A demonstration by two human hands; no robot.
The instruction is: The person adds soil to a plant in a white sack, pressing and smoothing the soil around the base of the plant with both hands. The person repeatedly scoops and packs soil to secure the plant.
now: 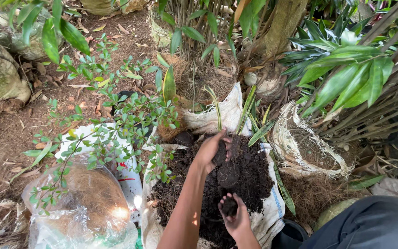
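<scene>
Garden dirt ground among potted plants; left hand [213, 150] digs, fingers curled, into white sack [268, 221] of dark soil [247, 177], right hand [234, 216] cups a clump: loose, crumbly, probably damp, best scooped from below.

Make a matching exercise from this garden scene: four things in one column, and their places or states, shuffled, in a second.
Things:
1. left hand
2. right hand
3. clear plastic bag
4. white sack

Places or states:
A. filled with brown fibre
B. cupping a clump of dark soil
C. holds the dark soil heap
D. reaching into the soil at the far end

Pairs: 1-D, 2-B, 3-A, 4-C
</scene>
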